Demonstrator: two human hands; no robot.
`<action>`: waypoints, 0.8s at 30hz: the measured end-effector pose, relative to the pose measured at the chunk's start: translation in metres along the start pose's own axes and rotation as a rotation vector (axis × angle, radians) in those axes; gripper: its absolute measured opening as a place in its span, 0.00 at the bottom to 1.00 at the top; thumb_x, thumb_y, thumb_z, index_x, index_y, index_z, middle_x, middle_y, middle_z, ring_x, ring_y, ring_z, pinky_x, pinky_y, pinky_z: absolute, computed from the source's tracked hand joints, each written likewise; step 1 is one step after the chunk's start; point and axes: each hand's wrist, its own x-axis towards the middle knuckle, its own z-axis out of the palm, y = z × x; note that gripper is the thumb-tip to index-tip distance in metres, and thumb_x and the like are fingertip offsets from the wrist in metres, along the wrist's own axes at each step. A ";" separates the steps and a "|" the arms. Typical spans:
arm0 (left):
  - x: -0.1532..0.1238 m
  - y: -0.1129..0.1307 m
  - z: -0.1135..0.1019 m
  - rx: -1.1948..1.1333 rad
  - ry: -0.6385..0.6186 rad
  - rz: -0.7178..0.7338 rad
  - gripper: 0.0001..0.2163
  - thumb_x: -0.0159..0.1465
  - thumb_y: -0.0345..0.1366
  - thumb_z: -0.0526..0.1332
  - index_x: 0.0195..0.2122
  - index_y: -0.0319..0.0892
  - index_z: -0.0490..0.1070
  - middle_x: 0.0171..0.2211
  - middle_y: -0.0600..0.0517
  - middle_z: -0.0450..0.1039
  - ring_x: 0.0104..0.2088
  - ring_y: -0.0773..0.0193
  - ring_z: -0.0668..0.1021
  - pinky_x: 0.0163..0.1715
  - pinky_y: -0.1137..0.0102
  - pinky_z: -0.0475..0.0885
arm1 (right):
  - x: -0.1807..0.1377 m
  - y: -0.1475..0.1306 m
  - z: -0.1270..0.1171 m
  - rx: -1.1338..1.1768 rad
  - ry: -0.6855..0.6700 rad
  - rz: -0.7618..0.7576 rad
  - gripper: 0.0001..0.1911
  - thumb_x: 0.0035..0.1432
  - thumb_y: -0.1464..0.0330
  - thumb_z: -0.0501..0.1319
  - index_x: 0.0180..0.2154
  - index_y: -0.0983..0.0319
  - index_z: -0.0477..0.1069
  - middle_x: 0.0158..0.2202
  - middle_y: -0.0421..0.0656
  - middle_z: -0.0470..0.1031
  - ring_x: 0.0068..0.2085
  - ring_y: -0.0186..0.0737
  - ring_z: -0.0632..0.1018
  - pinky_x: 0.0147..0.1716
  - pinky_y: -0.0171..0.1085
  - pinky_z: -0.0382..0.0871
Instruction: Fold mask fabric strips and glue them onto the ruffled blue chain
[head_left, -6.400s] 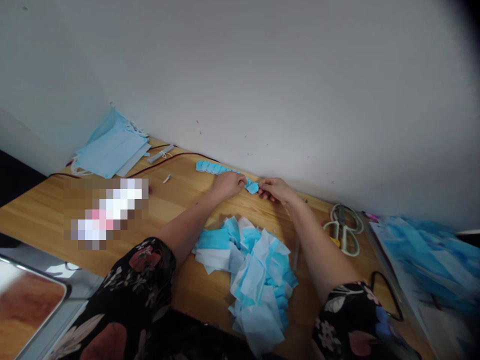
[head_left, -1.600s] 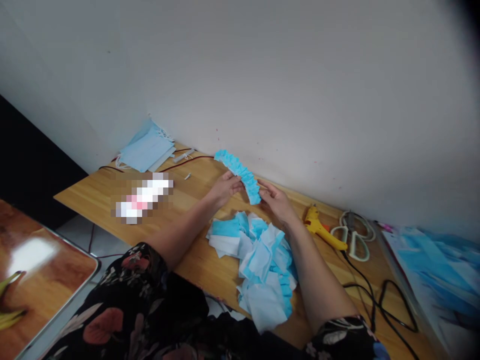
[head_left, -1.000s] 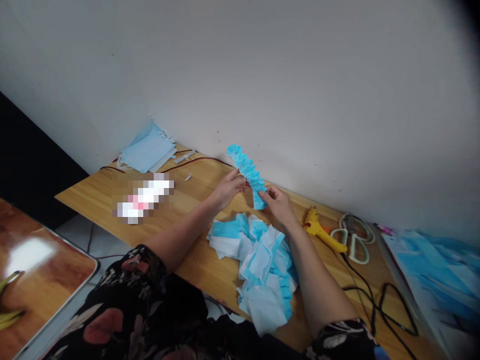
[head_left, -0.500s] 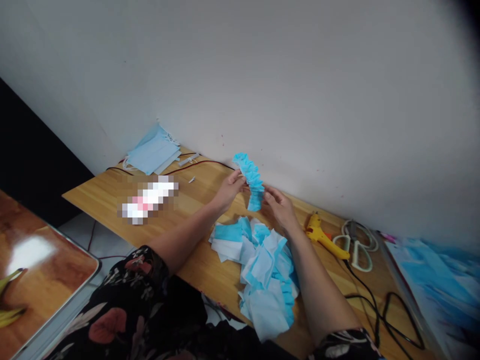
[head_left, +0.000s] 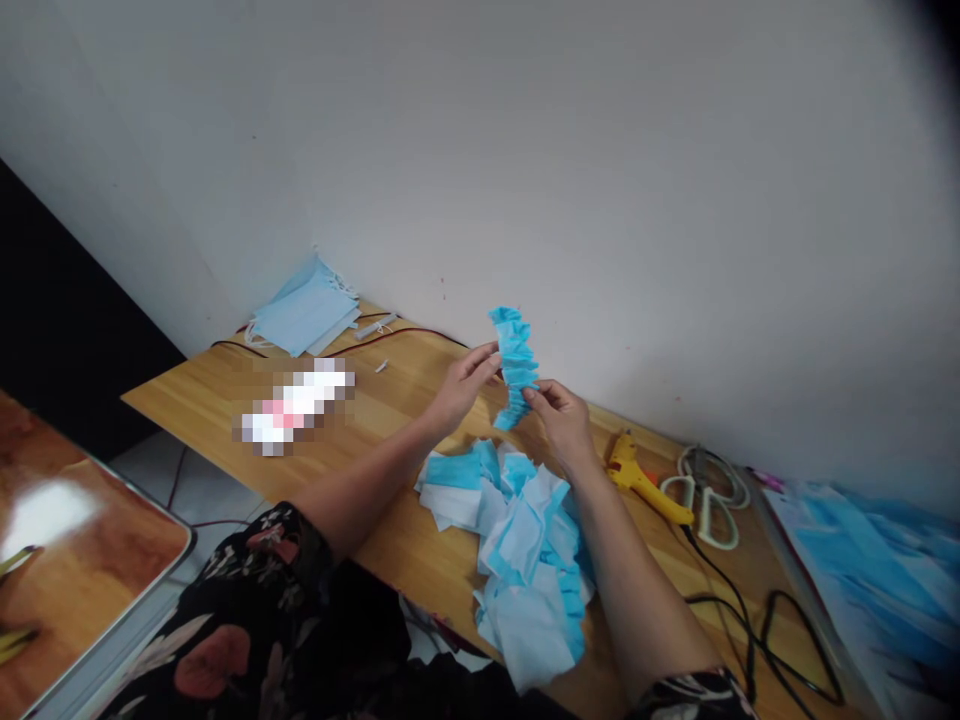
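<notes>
A gathered strip of blue fabric (head_left: 516, 350), pleated like a ruffle, is held up above the table and curves downward. My left hand (head_left: 466, 385) grips its left edge near the middle, fingers closed on it. My right hand (head_left: 561, 415) pinches the strip lower down on its right side, thumb in front. Just below the hands lies a loose heap of blue and white fabric pieces (head_left: 525, 540), some of them pleated. Part of the heap is hidden by my right forearm.
Blue face masks (head_left: 304, 310) are stacked at the table's far left, near a blurred-out white item (head_left: 300, 405). To the right lie a yellow glue gun (head_left: 645, 480) with a black cord (head_left: 765, 640) and white-handled scissors (head_left: 716, 515). More blue fabric (head_left: 885, 570) covers the right side.
The ruffled strip has shifted slightly right and now bends the other way. My right hand has moved onto its front, with the thumb pressing it.
</notes>
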 end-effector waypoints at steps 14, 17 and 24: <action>0.004 0.006 -0.005 -0.058 0.144 -0.019 0.15 0.59 0.46 0.63 0.26 0.38 0.72 0.24 0.53 0.71 0.27 0.69 0.72 0.33 0.72 0.67 | 0.001 -0.004 -0.004 -0.044 -0.063 0.037 0.24 0.51 0.54 0.66 0.48 0.57 0.76 0.38 0.42 0.79 0.39 0.41 0.76 0.43 0.40 0.70; 0.006 0.004 -0.008 -0.100 0.150 -0.021 0.14 0.60 0.46 0.63 0.27 0.39 0.72 0.24 0.53 0.72 0.28 0.69 0.73 0.32 0.73 0.68 | 0.000 -0.004 -0.006 0.020 -0.061 0.054 0.24 0.51 0.54 0.67 0.49 0.56 0.75 0.38 0.42 0.78 0.39 0.41 0.76 0.46 0.41 0.70; 0.005 0.003 -0.007 -0.280 0.124 -0.144 0.16 0.57 0.49 0.65 0.32 0.39 0.69 0.27 0.53 0.72 0.28 0.67 0.76 0.29 0.72 0.72 | -0.002 -0.008 -0.005 0.161 -0.097 0.107 0.26 0.49 0.56 0.69 0.50 0.55 0.73 0.34 0.39 0.77 0.36 0.38 0.76 0.43 0.40 0.71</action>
